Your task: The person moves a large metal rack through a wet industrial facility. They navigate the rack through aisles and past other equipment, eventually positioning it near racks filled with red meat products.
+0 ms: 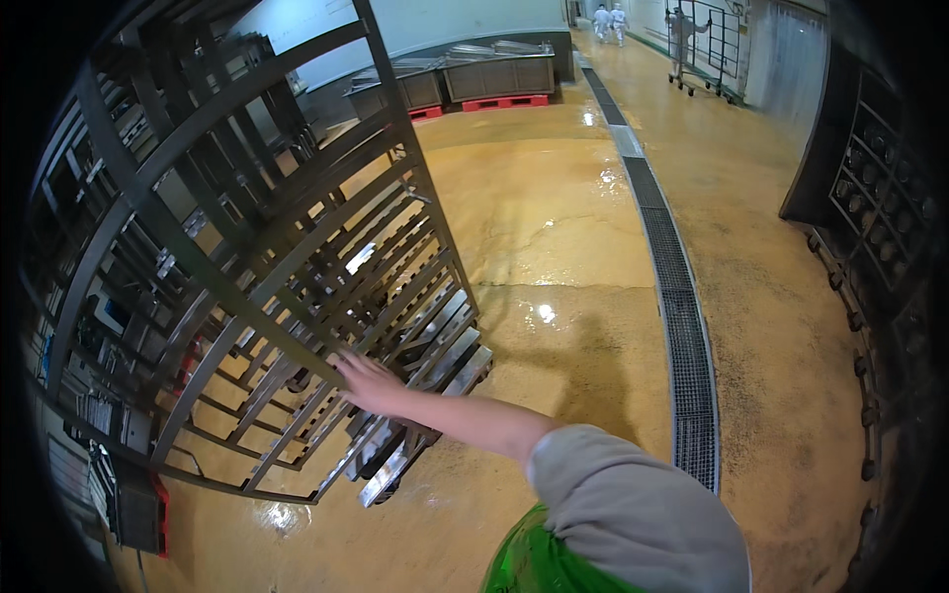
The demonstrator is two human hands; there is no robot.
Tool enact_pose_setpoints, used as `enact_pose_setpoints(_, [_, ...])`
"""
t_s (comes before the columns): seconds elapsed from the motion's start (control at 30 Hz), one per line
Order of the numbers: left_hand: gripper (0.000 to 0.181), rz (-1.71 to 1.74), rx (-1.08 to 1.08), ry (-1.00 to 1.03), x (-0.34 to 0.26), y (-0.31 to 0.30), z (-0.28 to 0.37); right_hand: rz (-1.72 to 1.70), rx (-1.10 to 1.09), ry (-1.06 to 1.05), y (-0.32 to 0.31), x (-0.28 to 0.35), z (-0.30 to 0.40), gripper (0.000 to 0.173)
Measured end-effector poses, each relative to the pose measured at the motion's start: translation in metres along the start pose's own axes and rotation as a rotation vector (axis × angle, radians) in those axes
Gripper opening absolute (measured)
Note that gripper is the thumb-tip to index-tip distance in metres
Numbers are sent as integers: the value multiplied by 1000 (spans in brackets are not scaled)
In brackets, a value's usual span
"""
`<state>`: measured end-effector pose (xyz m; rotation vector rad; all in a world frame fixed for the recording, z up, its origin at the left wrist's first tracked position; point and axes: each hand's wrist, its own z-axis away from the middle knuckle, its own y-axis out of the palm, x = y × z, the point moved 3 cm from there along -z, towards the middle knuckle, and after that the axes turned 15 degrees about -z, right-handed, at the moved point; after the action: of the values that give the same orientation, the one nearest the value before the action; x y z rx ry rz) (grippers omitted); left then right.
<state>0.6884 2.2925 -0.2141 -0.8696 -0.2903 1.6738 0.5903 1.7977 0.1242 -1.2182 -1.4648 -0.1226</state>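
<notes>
My right hand reaches left from a grey sleeve and is on an upright post of a tall metal rack trolley. Its fingers lie against the post, partly hidden behind it. The rack fills the left side of the view and looks tilted through the wide lens. Rows of notched rails run across it, with flat metal parts near its base. A green apron shows below my arm. My left hand is out of view.
A floor drain grating runs along the wet yellow floor. Metal bins stand on red pallets at the back. A dark wheeled rack stands at right. Far off, a person holds a wheeled frame; other people are farther back.
</notes>
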Motion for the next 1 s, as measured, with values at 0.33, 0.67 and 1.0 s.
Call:
enact_pose_setpoints(0.33, [37,28,-8,77,-169,23,-46,287,-172,1835,-254,-299,748,39])
enact_pose_setpoints(0.67, [35,-1004,357,913,-479,275,-55,66,-798,1105,-306,-395,571,30])
enact_pose_setpoints(1.0, [61,-1268,389,927,-632,361,-92,14,-470,1293,-372,-447,420,41])
